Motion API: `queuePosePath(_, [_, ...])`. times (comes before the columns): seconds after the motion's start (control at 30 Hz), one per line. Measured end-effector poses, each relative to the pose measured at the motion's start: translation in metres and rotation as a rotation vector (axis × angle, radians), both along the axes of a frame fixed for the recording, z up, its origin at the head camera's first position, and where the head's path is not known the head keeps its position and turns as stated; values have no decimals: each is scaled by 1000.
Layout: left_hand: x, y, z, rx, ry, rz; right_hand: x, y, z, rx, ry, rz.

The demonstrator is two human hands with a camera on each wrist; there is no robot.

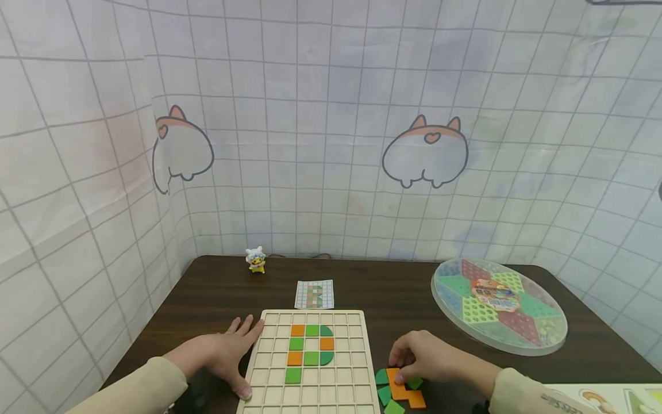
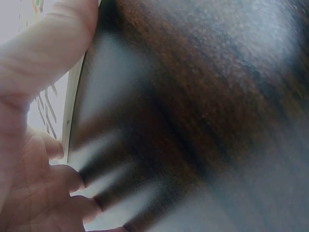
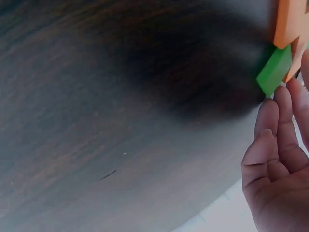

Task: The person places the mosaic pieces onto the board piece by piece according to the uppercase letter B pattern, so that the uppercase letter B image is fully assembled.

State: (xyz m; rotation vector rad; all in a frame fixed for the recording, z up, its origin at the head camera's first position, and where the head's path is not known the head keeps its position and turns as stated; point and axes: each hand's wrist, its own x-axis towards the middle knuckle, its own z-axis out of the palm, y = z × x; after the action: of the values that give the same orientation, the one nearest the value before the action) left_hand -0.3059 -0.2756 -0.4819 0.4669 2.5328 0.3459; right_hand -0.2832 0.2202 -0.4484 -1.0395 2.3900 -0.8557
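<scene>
- Grid board [image 1: 350, 362]: directly before me.
- My left hand [image 1: 231, 351]: fingers spread, touching the board's left edge.
- My right hand [image 1: 426, 356]: fingers bent over loose tiles [image 1: 398, 393], right of board; pinching or not, I cannot tell.

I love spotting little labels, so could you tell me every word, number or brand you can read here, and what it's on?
Nothing reads clearly enough to quote.
Right sleeve: dark lettering, too blurred to read.
Round game board: colourful lettering on its middle label, too small and blurred.
Little card: a grid pattern; any print is too small to read.
Wooden grid board and colored tiles: no text visible.
</scene>
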Motion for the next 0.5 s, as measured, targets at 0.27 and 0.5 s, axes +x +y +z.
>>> queuePosePath(0.27, [1,-1,1,15,-5,-8,-37,9,-48,64,-51,-78])
queuePosePath(0.5, [3,1,4,8,-2,-8,-43,9,-45,56,-104,-104])
